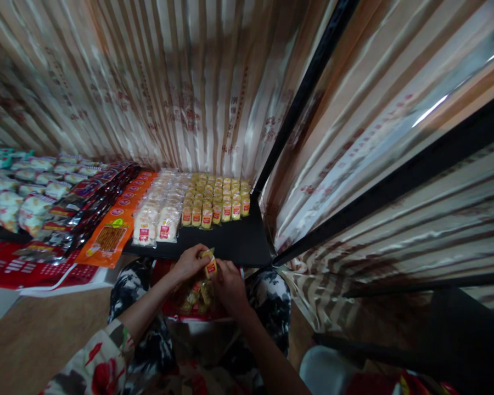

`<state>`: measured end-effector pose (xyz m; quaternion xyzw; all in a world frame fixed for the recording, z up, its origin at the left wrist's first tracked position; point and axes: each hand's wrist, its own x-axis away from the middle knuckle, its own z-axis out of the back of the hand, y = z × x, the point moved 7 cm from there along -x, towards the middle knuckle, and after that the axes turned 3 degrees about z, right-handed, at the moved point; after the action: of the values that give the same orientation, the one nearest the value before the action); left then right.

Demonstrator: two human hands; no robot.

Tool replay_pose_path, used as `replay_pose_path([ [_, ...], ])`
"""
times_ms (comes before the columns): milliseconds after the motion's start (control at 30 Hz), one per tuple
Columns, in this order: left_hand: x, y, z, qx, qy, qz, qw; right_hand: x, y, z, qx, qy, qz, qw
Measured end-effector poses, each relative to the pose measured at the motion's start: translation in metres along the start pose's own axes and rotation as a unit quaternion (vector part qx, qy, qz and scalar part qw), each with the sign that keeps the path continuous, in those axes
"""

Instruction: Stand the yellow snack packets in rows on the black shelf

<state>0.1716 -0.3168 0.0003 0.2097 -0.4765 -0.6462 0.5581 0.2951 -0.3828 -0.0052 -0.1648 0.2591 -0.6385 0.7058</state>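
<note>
Between my two hands, above my lap, is a small yellow snack packet point(211, 267) with a red label. My left hand point(188, 263) pinches its upper left side. My right hand point(229, 282) has its fingers closed at the packet's right edge. Below them a red bag or box point(174, 311) rests between my knees, with several more yellow packets point(193, 299) inside. On the black shelf point(230, 241) just ahead stand rows of the same yellow packets point(216, 211), labels facing me.
Left of the yellow rows lie white snack packs point(167, 224), orange bags point(112, 238), dark glossy bags point(76, 211) and white bags point(35, 211). Striped curtains point(168, 82) hang behind. A black post point(296, 104) and a black rail point(395, 170) run at the right.
</note>
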Motion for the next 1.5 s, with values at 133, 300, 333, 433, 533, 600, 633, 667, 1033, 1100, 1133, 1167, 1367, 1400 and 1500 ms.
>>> replay_pose_path([
  [133, -0.012, 0.022, 0.002, -0.046, 0.016, -0.028, 0.998, -0.013, -0.004, 0.010, 0.038, 0.048, 0.032, 0.998],
  [300, -0.032, 0.041, 0.004, -0.069, 0.043, -0.048, 0.996, -0.037, 0.007, 0.013, 0.024, 0.093, 0.022, 0.995],
  [333, -0.036, 0.043, 0.003, -0.058, 0.044, -0.052, 0.996, -0.042, 0.010, 0.014, 0.021, 0.106, 0.014, 0.994],
  [433, -0.048, 0.039, 0.000, -0.011, 0.056, -0.050, 0.997, -0.057, 0.023, 0.014, 0.017, 0.134, -0.022, 0.991],
  [533, -0.060, 0.029, -0.002, 0.024, 0.090, -0.032, 0.995, -0.073, 0.033, 0.012, 0.016, 0.144, -0.051, 0.988],
  [600, -0.065, 0.024, -0.002, 0.034, 0.107, -0.027, 0.993, -0.084, 0.037, 0.009, 0.013, 0.143, -0.058, 0.988],
  [633, -0.067, 0.022, -0.002, 0.035, 0.112, -0.026, 0.993, -0.090, 0.038, 0.008, 0.012, 0.141, -0.059, 0.988],
  [667, -0.069, 0.021, -0.001, 0.033, 0.116, -0.026, 0.992, -0.095, 0.038, 0.006, 0.012, 0.139, -0.060, 0.988],
  [1033, -0.078, 0.016, 0.008, 0.015, 0.155, -0.015, 0.988, -0.122, 0.040, -0.006, -0.012, 0.140, -0.079, 0.987],
  [1100, -0.077, 0.016, 0.008, 0.020, 0.161, -0.026, 0.986, -0.123, 0.041, -0.005, -0.023, 0.145, -0.075, 0.986],
  [1133, -0.077, 0.016, 0.008, 0.019, 0.164, -0.029, 0.986, -0.124, 0.042, -0.004, -0.025, 0.145, -0.074, 0.986],
  [1167, -0.077, 0.016, 0.008, 0.016, 0.167, -0.032, 0.985, -0.126, 0.042, -0.004, -0.026, 0.144, -0.073, 0.986],
  [1367, -0.075, 0.012, 0.007, -0.033, 0.194, -0.087, 0.976, -0.138, 0.042, -0.007, -0.042, 0.139, -0.065, 0.987],
  [1400, -0.074, 0.011, 0.006, -0.046, 0.201, -0.103, 0.973, -0.139, 0.042, -0.007, -0.047, 0.144, -0.062, 0.986],
  [1500, -0.070, 0.011, 0.003, -0.092, 0.215, -0.156, 0.960, -0.139, 0.040, -0.007, -0.062, 0.164, -0.045, 0.984],
])
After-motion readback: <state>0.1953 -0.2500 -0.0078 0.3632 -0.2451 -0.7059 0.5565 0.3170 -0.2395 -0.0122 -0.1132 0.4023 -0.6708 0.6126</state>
